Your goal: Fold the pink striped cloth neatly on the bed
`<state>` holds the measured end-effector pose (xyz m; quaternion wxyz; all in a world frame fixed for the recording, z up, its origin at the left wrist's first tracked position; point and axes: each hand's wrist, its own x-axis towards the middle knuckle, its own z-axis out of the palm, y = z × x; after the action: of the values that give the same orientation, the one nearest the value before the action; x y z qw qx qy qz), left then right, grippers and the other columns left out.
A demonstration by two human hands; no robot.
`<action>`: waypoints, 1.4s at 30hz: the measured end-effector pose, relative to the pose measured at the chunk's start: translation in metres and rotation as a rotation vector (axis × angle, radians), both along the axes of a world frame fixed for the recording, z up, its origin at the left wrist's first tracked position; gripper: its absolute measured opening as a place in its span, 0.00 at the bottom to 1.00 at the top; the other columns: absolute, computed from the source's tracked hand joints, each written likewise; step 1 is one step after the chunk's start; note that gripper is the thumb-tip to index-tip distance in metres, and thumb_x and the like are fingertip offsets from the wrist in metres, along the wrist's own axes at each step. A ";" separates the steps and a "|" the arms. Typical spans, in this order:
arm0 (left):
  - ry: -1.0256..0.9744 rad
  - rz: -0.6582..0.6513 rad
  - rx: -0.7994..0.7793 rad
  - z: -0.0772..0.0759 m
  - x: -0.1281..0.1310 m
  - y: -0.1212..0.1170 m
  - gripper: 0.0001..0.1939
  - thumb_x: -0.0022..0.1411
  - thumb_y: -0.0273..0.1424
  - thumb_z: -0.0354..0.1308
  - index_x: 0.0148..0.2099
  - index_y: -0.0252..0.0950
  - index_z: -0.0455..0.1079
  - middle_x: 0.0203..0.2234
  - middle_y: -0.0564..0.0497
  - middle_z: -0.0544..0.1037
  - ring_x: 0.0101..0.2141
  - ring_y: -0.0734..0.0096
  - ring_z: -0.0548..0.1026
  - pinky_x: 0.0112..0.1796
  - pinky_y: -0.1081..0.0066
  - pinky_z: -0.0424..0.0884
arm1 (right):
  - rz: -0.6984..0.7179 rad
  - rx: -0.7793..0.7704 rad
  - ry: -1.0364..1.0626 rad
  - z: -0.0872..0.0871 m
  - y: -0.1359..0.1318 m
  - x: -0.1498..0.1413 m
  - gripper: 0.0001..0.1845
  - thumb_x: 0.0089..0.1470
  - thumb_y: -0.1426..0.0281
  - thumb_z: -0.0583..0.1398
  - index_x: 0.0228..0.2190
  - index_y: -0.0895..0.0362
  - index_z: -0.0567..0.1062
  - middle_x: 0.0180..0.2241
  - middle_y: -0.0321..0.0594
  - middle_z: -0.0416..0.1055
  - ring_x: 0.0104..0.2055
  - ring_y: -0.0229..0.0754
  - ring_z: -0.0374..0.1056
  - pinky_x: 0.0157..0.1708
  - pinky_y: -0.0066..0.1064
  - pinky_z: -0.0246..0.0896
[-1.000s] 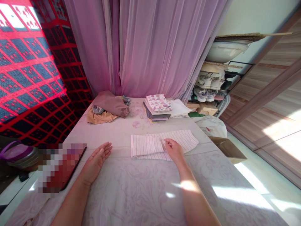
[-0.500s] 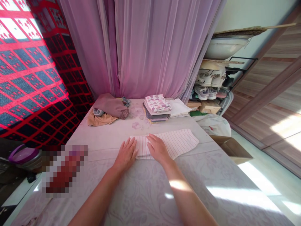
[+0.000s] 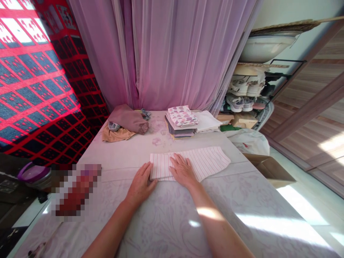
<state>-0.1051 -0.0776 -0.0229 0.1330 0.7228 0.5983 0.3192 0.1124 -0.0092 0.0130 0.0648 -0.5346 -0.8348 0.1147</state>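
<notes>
A white garment with pinkish stripes (image 3: 206, 161) lies flat on the patterned sheet (image 3: 161, 218), its left part folded into a squared end. My left hand (image 3: 140, 182) rests at that left end, fingers stretched along the edge and thumb at the near corner. My right hand (image 3: 183, 170) lies flat on top of the cloth with its fingers spread. Neither hand grips the cloth.
Behind the garment stands a pile of folded clothes (image 3: 181, 123), with white folded cloth (image 3: 207, 122) to its right. Crumpled clothes (image 3: 126, 120) lie at the back left. An open cardboard box (image 3: 268, 168) and a shoe rack (image 3: 242, 102) stand at the right.
My left hand has slid off the cloth's top to its left edge. My right hand stays on the cloth, its fingers more spread. The view has shifted slightly.
</notes>
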 end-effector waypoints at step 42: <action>0.760 -0.137 -0.190 0.060 0.042 0.003 0.12 0.62 0.20 0.50 0.46 0.34 0.68 0.39 0.43 0.75 0.41 0.61 0.74 0.40 0.63 0.70 | -0.002 0.093 0.013 -0.003 -0.004 0.001 0.25 0.64 0.58 0.46 0.59 0.51 0.63 0.65 0.45 0.52 0.67 0.47 0.44 0.61 0.52 0.37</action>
<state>-0.0628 -0.0746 0.0373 -0.0105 0.8120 0.5824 -0.0375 0.1133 -0.0127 0.0096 0.0953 -0.5311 -0.8382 0.0792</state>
